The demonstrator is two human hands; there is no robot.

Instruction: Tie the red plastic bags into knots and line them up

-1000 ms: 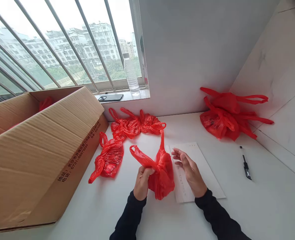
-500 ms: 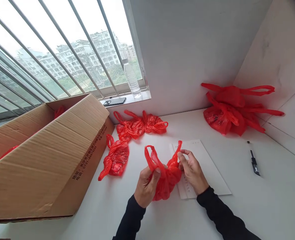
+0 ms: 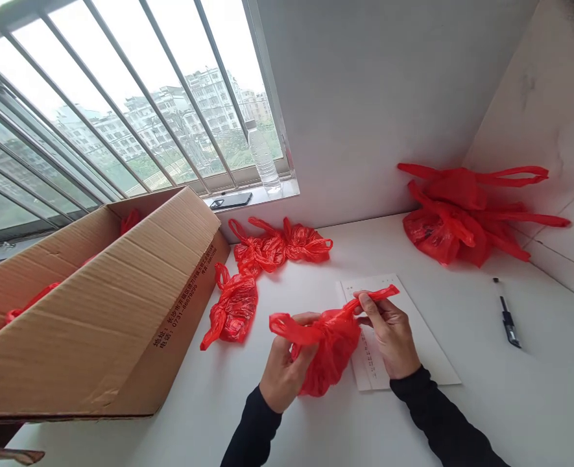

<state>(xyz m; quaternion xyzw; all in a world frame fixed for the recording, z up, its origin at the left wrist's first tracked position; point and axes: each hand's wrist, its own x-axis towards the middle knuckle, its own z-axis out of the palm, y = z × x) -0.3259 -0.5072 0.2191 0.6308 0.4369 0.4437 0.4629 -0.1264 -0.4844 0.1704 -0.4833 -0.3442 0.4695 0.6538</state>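
A filled red plastic bag hangs between my hands above the white table, its neck gathered at the top. My left hand pinches one handle, whose loop sticks out to the left. On the other side, my right hand grips the second handle, drawn out to the right with its tip past the fingers. What the bag contains cannot be made out. Beneath my right hand lies a white paper pad with small writing along its left side.
A long cardboard box with red bags inside fills the left. Several knotted red bags lie by the wall; another red bag is nearer. Red bags pile at right, near a pen. A bottle and phone occupy the sill.
My right hand has moved slightly right, pulling its handle from upright to nearly level. The left handle loop has tipped over to the left. The whole view has shifted a little.
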